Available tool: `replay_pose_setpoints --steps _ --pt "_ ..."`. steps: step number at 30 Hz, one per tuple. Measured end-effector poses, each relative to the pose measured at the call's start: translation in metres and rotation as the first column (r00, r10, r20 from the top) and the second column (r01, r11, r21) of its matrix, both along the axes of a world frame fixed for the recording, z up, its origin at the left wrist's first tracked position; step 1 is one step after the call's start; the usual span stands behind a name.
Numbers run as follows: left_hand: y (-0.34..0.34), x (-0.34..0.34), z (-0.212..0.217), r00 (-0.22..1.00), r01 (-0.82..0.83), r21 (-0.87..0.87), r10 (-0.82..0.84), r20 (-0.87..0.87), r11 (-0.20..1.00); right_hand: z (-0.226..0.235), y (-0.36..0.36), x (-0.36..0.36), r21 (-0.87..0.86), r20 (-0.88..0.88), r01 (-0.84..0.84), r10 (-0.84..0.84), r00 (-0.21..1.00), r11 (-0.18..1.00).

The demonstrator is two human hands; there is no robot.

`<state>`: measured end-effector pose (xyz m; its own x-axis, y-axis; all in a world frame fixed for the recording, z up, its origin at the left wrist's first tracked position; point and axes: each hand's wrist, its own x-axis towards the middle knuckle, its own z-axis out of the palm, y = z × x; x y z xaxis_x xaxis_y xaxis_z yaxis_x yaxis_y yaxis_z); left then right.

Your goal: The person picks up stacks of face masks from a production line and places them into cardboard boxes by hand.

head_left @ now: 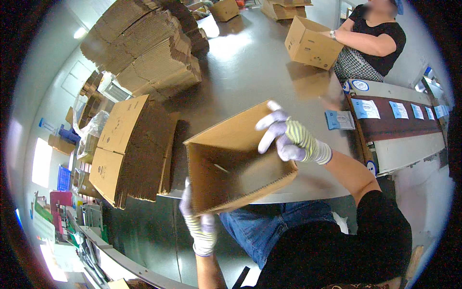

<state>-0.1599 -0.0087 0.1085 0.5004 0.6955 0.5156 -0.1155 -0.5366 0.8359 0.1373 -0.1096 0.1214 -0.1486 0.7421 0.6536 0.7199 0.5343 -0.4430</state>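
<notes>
A gloved left hand (199,226) grips the near lower corner of an open brown cardboard box (236,159), fingers clamped on its edge, while the gloved right hand (288,137) presses on the box's upper far side, fingers spread rather than closed. The box is tilted, its hollow inside facing the wearer, corrugated edges showing, held just above the near edge of the table (255,62). The gloves are white with yellow-striped cuffs.

The table is grey, shiny metal, reflecting overhead light. Left of the left-hand grip stands a stack of flattened cartons (130,149); beyond it, a larger fanned pile of flat cartons (149,48). Past the right-hand grip, a second person (375,38) in a black top holds another assembled box (310,43). To the right, a conveyor belt (399,120) carries several flat blue-and-white packets (365,108).
</notes>
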Motion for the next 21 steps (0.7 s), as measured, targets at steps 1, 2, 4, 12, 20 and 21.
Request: replay_pose_setpoints --steps 1,2,4,12,20,21 --pt "-0.005 0.003 0.0 0.998 0.032 0.011 -0.032 -0.051 0.999 0.001 0.007 -0.012 -0.029 -0.024 -0.076 0.075 0.997 0.997" --pt "0.003 -0.003 -0.004 0.974 0.141 0.157 -0.109 -0.199 0.977 0.003 0.014 -0.025 -0.061 -0.034 -0.144 0.142 0.989 0.988" --pt "0.011 0.0 -0.002 0.856 0.377 0.229 -0.243 -0.457 0.898 0.001 0.028 -0.039 -0.284 0.276 -0.153 0.234 0.932 0.947" --pt "0.02 0.007 0.003 0.947 0.12 -0.387 -0.222 -0.23 0.914 -0.01 0.028 0.004 -0.297 -0.841 -0.629 0.115 0.528 0.719" --pt "0.033 0.053 0.006 0.68 0.423 0.659 0.262 -0.685 0.622 -0.028 -0.002 -0.014 -0.15 0.309 0.223 -0.169 0.936 0.963" --pt "0.035 0.057 0.008 0.665 0.493 0.649 0.231 -0.71 0.58 -0.031 0.003 -0.014 -0.147 0.316 0.217 -0.162 0.935 0.965"
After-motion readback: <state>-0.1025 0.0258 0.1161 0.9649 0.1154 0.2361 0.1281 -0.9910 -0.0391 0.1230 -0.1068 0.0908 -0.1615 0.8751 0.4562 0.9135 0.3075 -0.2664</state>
